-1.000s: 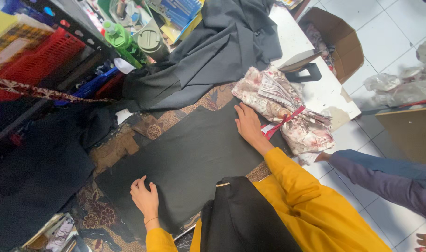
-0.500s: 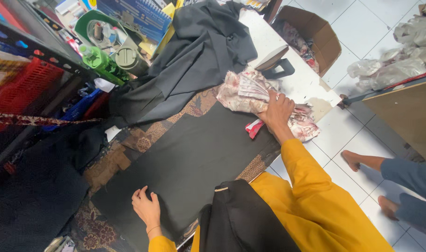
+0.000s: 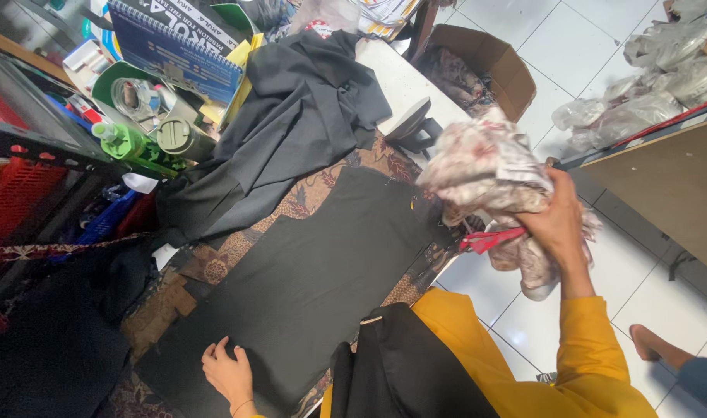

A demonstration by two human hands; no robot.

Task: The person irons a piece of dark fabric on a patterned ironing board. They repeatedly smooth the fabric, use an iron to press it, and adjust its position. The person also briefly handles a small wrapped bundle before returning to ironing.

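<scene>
- Centrally, a flat black fabric panel [image 3: 322, 271] lay spread over a brown patterned table cover [image 3: 214, 263], its long axis running from lower left to upper right.
- Left hand [image 3: 228, 373]: rested palm down on the near left corner of the black fabric panel, fingers spread flat, clasping nothing.
- Right hand [image 3: 556, 223]: raised off the table at the right edge, fingers closed around a bundle of floral fabric [image 3: 489, 166]; the bundle was blurred, and a red strip [image 3: 489, 240] hung from its underside.
- Yellow sleeve [image 3: 593, 364]: covered the right forearm down to the lower frame edge.
- Dark garment [image 3: 404, 371]: lay at the near table edge, just beside the panel's lower end.
- Second black cloth [image 3: 291, 131]: lay crumpled above the panel, reaching the white tabletop [image 3: 400, 85].
- Iron [image 3: 415, 128]: stood on the table between the crumpled cloth and the floral bundle.
- Green bottle [image 3: 125, 143] and blue spiral notebook [image 3: 179, 42]: sat among clutter at upper left.
- Cardboard box [image 3: 493, 62]: stood open on the tiled floor, upper right.
</scene>
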